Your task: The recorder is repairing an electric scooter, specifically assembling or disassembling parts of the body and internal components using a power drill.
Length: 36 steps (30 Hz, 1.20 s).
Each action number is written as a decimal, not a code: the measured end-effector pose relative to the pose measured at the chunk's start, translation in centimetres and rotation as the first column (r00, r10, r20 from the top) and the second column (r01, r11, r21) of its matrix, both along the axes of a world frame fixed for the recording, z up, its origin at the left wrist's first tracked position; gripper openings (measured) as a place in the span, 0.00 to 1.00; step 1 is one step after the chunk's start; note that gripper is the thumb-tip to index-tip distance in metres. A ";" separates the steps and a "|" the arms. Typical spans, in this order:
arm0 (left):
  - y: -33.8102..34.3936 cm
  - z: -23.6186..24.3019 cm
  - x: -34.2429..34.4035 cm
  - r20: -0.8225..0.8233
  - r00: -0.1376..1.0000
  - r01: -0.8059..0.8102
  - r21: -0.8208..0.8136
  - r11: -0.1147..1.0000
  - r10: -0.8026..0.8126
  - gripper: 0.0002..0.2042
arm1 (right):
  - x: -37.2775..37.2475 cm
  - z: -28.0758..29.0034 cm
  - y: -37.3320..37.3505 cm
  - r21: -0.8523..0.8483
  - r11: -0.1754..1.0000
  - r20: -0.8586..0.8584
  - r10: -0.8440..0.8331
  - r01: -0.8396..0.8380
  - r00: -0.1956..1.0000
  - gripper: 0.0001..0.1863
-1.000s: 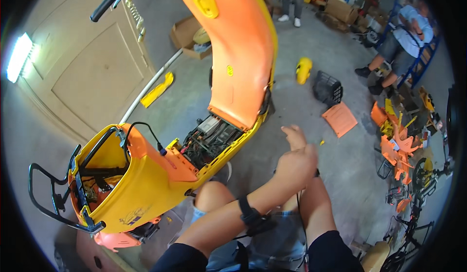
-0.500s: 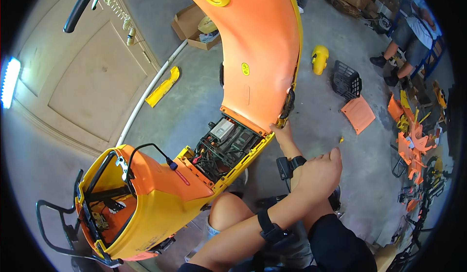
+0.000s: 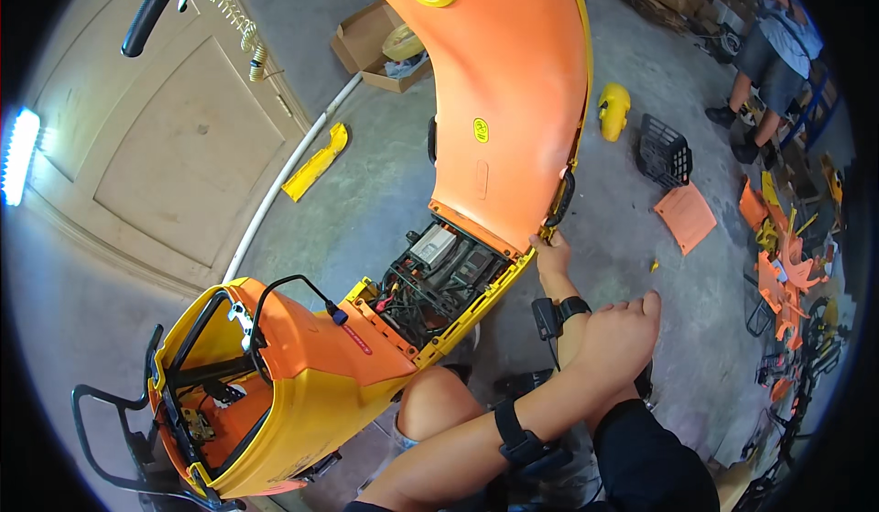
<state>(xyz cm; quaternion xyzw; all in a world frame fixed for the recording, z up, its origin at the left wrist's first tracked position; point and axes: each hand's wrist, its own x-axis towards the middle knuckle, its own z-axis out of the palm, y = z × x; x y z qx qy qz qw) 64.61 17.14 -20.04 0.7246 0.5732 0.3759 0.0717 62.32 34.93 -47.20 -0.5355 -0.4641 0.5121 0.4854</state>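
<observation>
Nearest the camera, a bare knee [image 3: 438, 402] and two forearms w/ black wrist straps come up from the lower edge. Left hand [image 3: 623, 333] lies crossed over the right forearm, fingers [image 3: 641, 309] pressed together & lying flat, holding nothing. Right hand [image 3: 552, 254] reaches farther, to the right lower corner of the scooter's orange front panel [image 3: 504, 109]; its fingers [image 3: 542, 240] pinch the yellow trim edge [image 3: 485, 297] just where panel meets floorboard. Left of that hand the open floorboard bay [image 3: 439, 278] shows a grey box, black frame & wiring. Near left: rear body [image 3: 293, 393], orange/yellow, seat off, black cable looping over it, black rear rack [image 3: 101, 430] at the end. Farther left on the concrete floor [image 3: 385, 173]: yellow trim strip [image 3: 316, 161], white pipe [image 3: 284, 182], cardboard box [image 3: 380, 45]. Far right: yellow part [image 3: 613, 109], black basket [image 3: 664, 150], orange panel [image 3: 685, 216], heap of orange parts [image 3: 778, 265]. Another person [image 3: 769, 63] stands at far right. Handlebar grip [image 3: 151, 13] top left.
</observation>
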 end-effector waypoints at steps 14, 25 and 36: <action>0.2 0.8 0.3 0.032 0.991 0.130 -0.143 0.981 -0.126 0.07 | 1.6 0.5 -0.7 0.185 0.966 0.560 0.045 -0.179 0.827 0.28; 0.0 0.2 0.1 0.003 0.988 0.150 -0.139 0.979 -0.151 0.08 | 0.9 2.2 -0.9 0.148 0.978 0.603 0.028 -0.147 0.797 0.27; 0.4 -0.2 1.1 -0.007 0.991 0.129 -0.141 0.982 -0.131 0.09 | 0.5 0.9 -0.7 0.246 0.967 0.496 -0.063 -0.070 0.866 0.24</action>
